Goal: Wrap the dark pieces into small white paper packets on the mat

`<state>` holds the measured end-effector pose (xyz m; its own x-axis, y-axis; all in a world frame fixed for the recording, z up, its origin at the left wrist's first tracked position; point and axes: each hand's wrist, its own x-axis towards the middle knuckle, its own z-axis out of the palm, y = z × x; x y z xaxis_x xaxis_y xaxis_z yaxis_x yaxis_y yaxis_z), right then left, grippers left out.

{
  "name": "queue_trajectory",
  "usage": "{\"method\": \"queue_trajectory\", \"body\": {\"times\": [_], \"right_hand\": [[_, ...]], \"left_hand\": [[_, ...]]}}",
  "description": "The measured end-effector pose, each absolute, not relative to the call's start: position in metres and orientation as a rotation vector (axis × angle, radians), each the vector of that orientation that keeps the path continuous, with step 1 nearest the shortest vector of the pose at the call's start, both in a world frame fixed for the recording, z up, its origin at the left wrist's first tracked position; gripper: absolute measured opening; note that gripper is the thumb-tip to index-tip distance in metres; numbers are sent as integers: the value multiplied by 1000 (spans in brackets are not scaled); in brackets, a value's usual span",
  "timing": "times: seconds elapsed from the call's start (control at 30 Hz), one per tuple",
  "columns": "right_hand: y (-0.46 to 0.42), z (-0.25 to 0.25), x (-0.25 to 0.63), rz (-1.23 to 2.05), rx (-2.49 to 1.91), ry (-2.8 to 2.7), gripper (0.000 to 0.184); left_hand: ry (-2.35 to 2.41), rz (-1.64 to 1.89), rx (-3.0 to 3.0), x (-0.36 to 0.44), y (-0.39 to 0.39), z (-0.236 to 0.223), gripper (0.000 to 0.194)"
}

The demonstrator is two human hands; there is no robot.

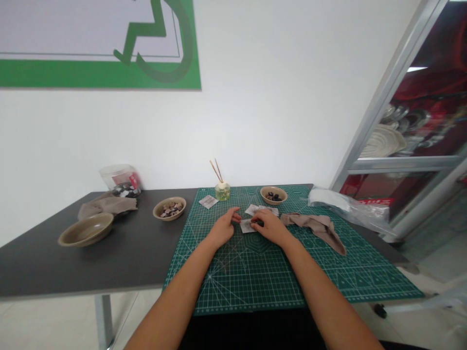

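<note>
My left hand [223,228] hovers at the left edge of a small pale printed paper square [246,226] on the green cutting mat [222,287]. Its fingers are apart and it holds nothing. From the other side, my right hand [270,226] rests over the same square, with thumb and fingertips drawn together. A small dark spot shows at those fingertips, too small to name. More paper [251,209] lies just behind the right hand, partly covered by it. Another printed square [208,201] lies farther back on the left.
A bowl of dark stones [273,195] and a reed diffuser [222,190] stand at the back. Right of my hand lies a brown cloth [317,226], with a plastic bag [350,206] beyond. Leftward are a bowl of pebbles [170,209], a shallow bowl [86,230] and a clear tub [122,181].
</note>
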<state>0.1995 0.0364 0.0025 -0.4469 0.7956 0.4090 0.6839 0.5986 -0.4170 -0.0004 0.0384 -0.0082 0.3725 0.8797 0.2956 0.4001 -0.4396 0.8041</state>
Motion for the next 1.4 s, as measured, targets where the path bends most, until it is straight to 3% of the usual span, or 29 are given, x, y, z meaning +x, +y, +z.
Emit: {"method": "queue_trajectory", "body": {"times": [0.47,0.67,0.93,1.23,1.4], "right_hand": [[36,2,197,310,-1136,-2296,8],[40,0,202,150,-1315,-2194,5],[34,1,189,212,-1180,-2292,6],[37,1,193,224,-1105,-2292,5],[39,-1,195,164,-1200,-2215,2]], "left_hand": [[1133,970,2078,4,34,-5,53],[1125,887,2204,5,30,-1,44],[1198,879,2250,4,30,0,36],[1213,854,2329,5,31,0,38],[1233,859,2410,3,31,-1,26]]}}
